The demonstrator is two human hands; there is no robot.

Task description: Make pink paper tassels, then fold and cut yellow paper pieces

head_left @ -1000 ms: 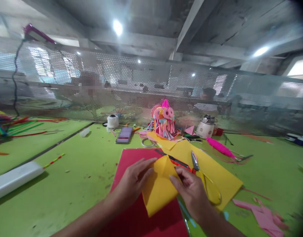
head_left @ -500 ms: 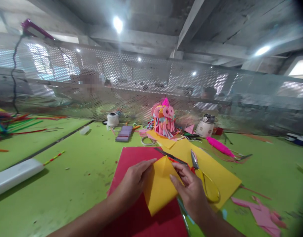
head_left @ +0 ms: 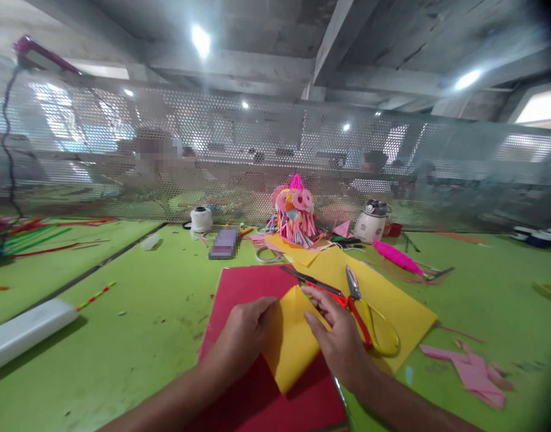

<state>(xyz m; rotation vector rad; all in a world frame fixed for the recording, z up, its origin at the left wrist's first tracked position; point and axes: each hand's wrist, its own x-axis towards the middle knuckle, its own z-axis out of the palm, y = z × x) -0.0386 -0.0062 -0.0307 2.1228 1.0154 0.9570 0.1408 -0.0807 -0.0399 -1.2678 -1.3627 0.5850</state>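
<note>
A folded piece of yellow paper (head_left: 291, 345) is held between my two hands, its pointed tip away from me. My left hand (head_left: 247, 330) grips its left edge, thumb on top and the other fingers partly hidden. On the right edge, my right hand (head_left: 338, 336) pinches it between thumb and fingers. Beneath lies a red sheet (head_left: 243, 279) of paper or card. Just beyond my right hand rest scissors with yellow handles (head_left: 383, 348) and a dark-bladed tool with red handles (head_left: 333, 293), both partly over a large yellow sheet (head_left: 405, 312).
A fringed paper lantern (head_left: 297, 210) stands against the perforated screen (head_left: 239, 138). Near it are a white bottle (head_left: 372, 222), a thread spool (head_left: 201, 221), a phone (head_left: 224, 242) and a tape roll (head_left: 268, 255). Pink scraps (head_left: 470, 372) lie right; a white box (head_left: 30, 330) lies left.
The yellow paper has tilted slightly and its lower part looks narrower. My left fingers have curled in more at its edge. The whole view has shifted a little.
</note>
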